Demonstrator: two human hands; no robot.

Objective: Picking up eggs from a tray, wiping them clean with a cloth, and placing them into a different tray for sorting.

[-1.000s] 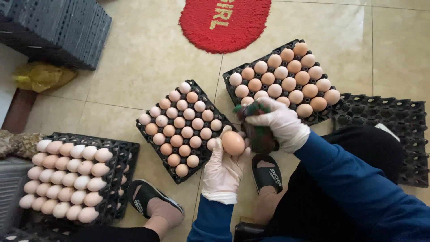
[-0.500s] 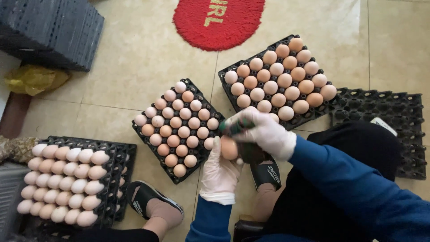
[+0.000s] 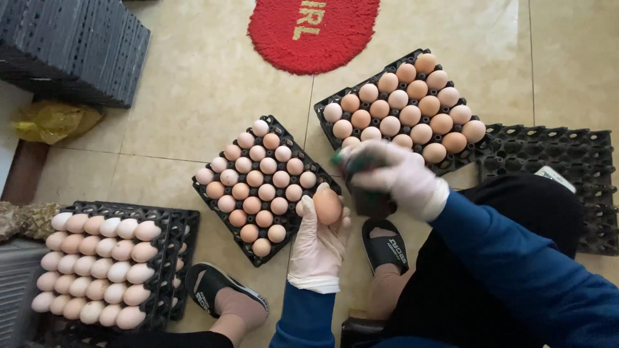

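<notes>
Landmark: middle egg tray (image 3: 258,187), black, on tiled floor, filled with brown eggs. Left hand (image 3: 319,241), white glove, just beside tray's near-right corner, fingers curled around single brown egg (image 3: 327,206), egg raised above floor. Right hand (image 3: 393,174), white glove, right of tray, just above egg, fingers closed around dark green scrub pad (image 3: 361,187); blurred. Second full tray (image 3: 403,109) beyond-right of landmark. Empty tray (image 3: 548,167) farther right. Tray of pale eggs (image 3: 97,264) near-left. Red mat (image 3: 316,32) beyond.

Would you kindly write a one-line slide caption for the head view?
Gloved left hand holds a brown egg while the right hand grips a dark scrubbing pad, among filled egg trays.
</notes>
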